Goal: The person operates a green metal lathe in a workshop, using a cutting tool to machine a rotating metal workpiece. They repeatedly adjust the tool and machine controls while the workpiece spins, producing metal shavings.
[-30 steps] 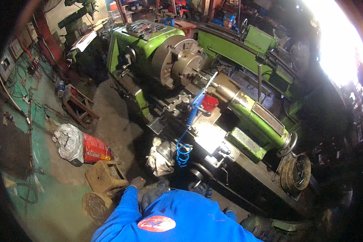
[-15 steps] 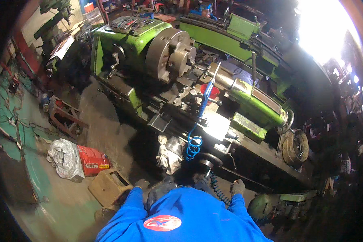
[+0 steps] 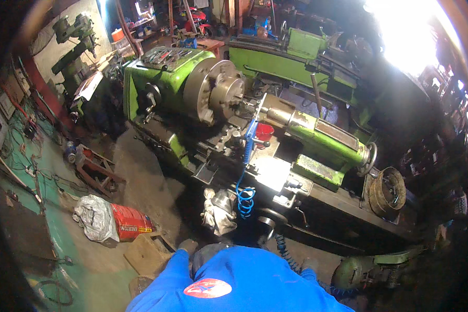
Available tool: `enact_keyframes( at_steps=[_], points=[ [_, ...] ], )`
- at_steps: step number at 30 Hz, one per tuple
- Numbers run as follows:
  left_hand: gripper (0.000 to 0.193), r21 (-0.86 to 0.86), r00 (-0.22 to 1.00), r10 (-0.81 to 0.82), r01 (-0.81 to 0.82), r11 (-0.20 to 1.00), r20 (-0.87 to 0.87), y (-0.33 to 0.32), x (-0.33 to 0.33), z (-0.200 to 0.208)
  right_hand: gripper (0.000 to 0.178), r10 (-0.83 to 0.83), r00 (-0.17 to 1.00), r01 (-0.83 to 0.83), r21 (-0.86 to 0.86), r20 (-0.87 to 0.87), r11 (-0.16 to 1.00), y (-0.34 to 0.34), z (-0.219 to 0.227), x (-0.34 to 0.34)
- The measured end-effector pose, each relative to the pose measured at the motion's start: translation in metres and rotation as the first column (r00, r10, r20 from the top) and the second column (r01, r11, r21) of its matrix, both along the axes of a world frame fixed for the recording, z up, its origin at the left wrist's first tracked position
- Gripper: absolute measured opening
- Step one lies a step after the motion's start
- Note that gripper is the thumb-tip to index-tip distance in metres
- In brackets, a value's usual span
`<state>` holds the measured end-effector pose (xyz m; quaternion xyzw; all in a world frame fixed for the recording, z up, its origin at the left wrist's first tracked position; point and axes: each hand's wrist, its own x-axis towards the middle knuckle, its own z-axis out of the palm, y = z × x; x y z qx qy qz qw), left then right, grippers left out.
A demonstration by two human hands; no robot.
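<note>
Far left on the floor lies a red sack (image 3: pixel 131 224) beside a crumpled grey plastic bag (image 3: pixel 92 218). Near bottom, the left hand (image 3: pixel 186 245) pokes out of a blue sleeve (image 3: pixel 166 281), fingers too dark to tell. Centre, a green lathe (image 3: pixel 166 78) with its steel chuck (image 3: pixel 216 93), a blue coiled hose (image 3: pixel 244 200) hanging at the carriage handwheel (image 3: pixel 265 224). The right hand (image 3: pixel 308 264) sits low, its fingers hidden, near that handwheel.

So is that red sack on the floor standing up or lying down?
Lying down: the red sack rests lengthwise on the floor.
</note>
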<state>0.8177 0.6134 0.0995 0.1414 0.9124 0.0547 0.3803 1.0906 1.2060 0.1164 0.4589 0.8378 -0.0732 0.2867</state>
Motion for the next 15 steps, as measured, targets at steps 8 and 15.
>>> enact_keyframes(
  at_steps=[8,15],
  points=[
    [0.034,-0.095,0.999,0.039,-0.036,0.995,0.028,-0.021,0.041,0.032,0.035,0.070,0.936,-0.134,-0.162,-0.346,0.978,0.018,-0.041,-0.045],
    [0.033,-0.186,0.957,-0.256,0.279,0.942,0.135,-0.042,0.011,0.046,0.024,0.104,0.874,-0.170,-0.100,-0.474,0.980,0.020,-0.037,-0.097]
  ],
)
